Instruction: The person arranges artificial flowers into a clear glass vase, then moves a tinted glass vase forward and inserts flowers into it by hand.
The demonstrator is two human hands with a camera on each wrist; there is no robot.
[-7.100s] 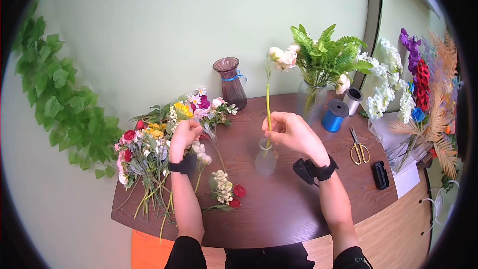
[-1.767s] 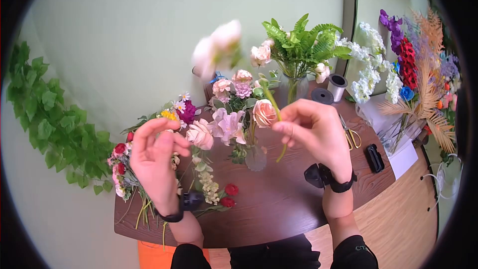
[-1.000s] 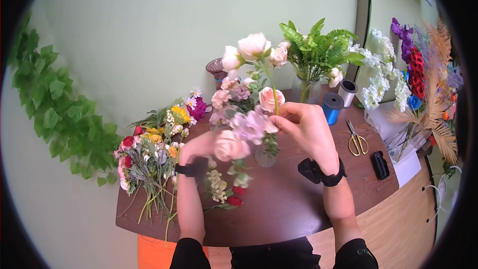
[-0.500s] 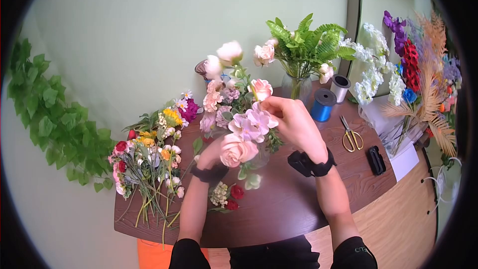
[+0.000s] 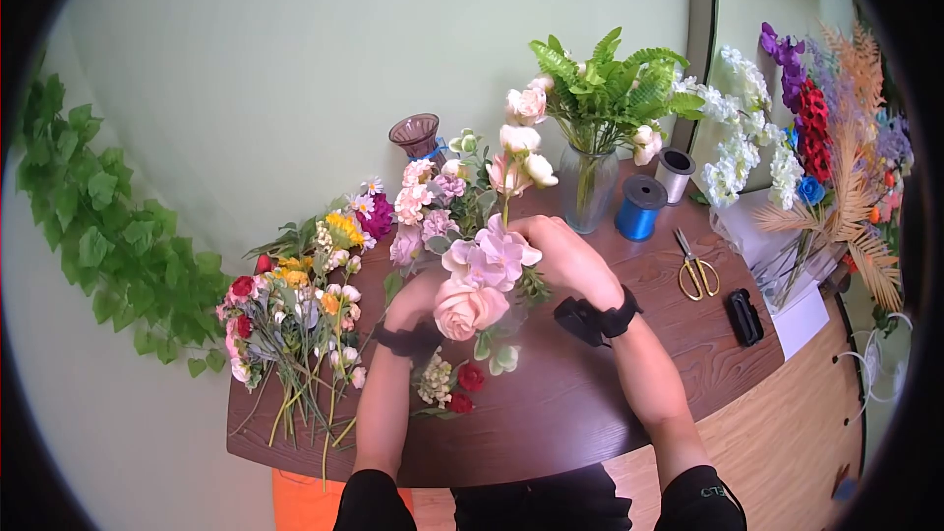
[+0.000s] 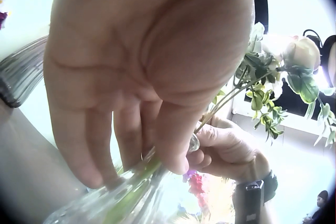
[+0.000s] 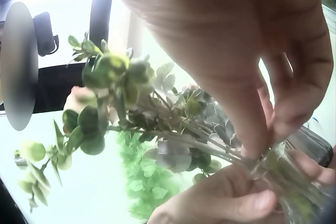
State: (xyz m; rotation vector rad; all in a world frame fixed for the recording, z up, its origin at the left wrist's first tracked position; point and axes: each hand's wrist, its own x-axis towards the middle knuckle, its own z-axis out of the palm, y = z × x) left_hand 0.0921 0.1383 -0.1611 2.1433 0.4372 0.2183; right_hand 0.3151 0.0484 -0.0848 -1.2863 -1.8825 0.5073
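Note:
In the head view my left hand (image 5: pixel 418 297) is partly behind a pink rose (image 5: pixel 470 309) and lilac blossoms (image 5: pixel 492 254). The left wrist view has this hand (image 6: pixel 152 61) gripping the clear glass vase (image 6: pixel 100 205), thumb and fingers round its neck and the green stems within. My right hand (image 5: pixel 565 254) is at the bouquet's right side; in its wrist view the hand (image 7: pixel 231 40) pinches stems at the vase's mouth, just above the left hand (image 7: pixel 220 198). White blooms (image 5: pixel 539 170) stand upright above the bouquet.
Loose mixed flowers (image 5: pixel 295 320) lie at the left, with red blooms (image 5: pixel 471 377) near the front. Behind stand a purple vase (image 5: pixel 414 134) and a fern vase (image 5: pixel 590 187). Ribbon spools (image 5: pixel 639 208), scissors (image 5: pixel 698 275) and a black case (image 5: pixel 744 317) are at the right.
My left hand went from open beside the loose flowers to the vase's neck. My right hand brought the white-bloomed stem over the bouquet and down; the blooms are now lower and farther right.

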